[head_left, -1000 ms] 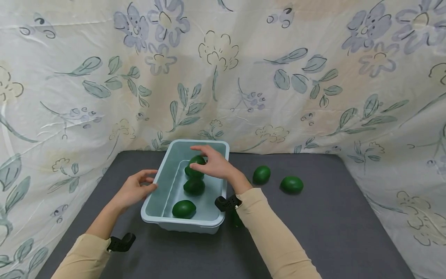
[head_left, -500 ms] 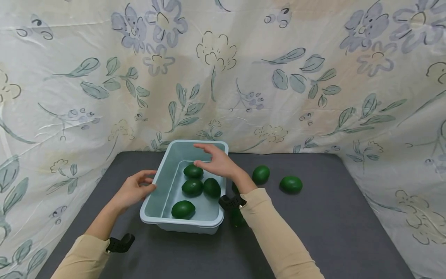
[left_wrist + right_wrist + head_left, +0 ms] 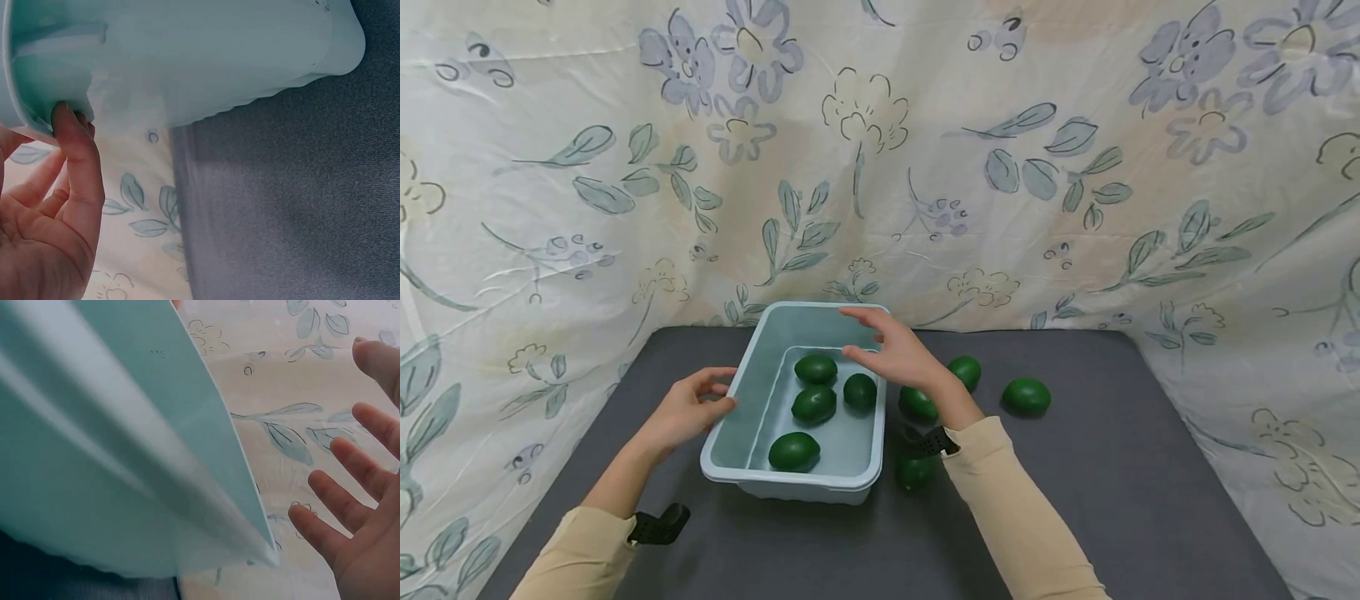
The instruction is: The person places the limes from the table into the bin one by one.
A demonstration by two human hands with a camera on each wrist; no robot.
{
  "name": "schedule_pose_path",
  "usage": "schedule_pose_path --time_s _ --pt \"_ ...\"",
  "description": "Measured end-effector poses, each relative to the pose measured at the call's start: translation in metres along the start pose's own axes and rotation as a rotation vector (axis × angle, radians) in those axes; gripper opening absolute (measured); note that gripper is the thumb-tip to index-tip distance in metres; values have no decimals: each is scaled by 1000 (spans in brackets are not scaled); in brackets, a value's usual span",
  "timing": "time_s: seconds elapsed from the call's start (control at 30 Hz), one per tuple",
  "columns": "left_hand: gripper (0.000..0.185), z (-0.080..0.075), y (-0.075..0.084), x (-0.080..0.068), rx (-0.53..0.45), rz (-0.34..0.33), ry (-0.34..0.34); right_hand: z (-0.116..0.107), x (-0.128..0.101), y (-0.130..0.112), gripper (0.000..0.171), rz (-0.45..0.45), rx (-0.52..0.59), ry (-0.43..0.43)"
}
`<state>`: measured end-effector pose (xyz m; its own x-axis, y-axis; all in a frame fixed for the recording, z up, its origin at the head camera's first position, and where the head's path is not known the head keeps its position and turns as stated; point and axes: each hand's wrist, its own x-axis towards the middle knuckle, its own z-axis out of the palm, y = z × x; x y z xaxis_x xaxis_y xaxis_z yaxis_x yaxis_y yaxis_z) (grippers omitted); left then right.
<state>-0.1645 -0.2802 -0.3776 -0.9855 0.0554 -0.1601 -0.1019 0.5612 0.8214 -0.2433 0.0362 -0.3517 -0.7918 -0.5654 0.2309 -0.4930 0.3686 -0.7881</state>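
Observation:
A light blue-green plastic bin (image 3: 718, 454) holds several glossy dark green, egg-shaped fruits. Two fruits lie one behind the other, a far one (image 3: 816, 369) and a middle one (image 3: 814, 405); another fruit (image 3: 793, 452) is near the front wall, and one more (image 3: 860, 392) sits by the right wall. My left hand (image 3: 688, 407) grips the bin's left rim; in the left wrist view a digit (image 3: 78, 156) presses up under the lip. Over the far right rim hovers my right hand (image 3: 898, 354), fingers spread with nothing in them, as the right wrist view shows.
Right of the bin, several more green fruits lie on the dark grey table (image 3: 1112, 483): one near fruit (image 3: 915, 473), one beside the bin (image 3: 917, 405), a farther one (image 3: 966, 372) partly behind my wrist, and a rightmost one (image 3: 1027, 397). A floral cloth (image 3: 1037, 250) hangs behind.
My right hand has moved right, from above the bin's middle to its right rim. A fruit in the bin has rolled rightward to the right wall. My left hand stays on the rim.

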Motion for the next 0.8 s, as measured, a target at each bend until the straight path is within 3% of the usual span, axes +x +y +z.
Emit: schedule_pose_path --time_s 0.23,0.57,0.8 --pt "54 0 -1 0 -12 2 -2 -6 -17 12 56 -36 -17 35" --pt "54 -1 1 0 5 2 1 -8 -44 32 55 -19 -69 80" --pt "55 0 0 1 13 3 0 -3 -65 41 57 -30 -18 77"
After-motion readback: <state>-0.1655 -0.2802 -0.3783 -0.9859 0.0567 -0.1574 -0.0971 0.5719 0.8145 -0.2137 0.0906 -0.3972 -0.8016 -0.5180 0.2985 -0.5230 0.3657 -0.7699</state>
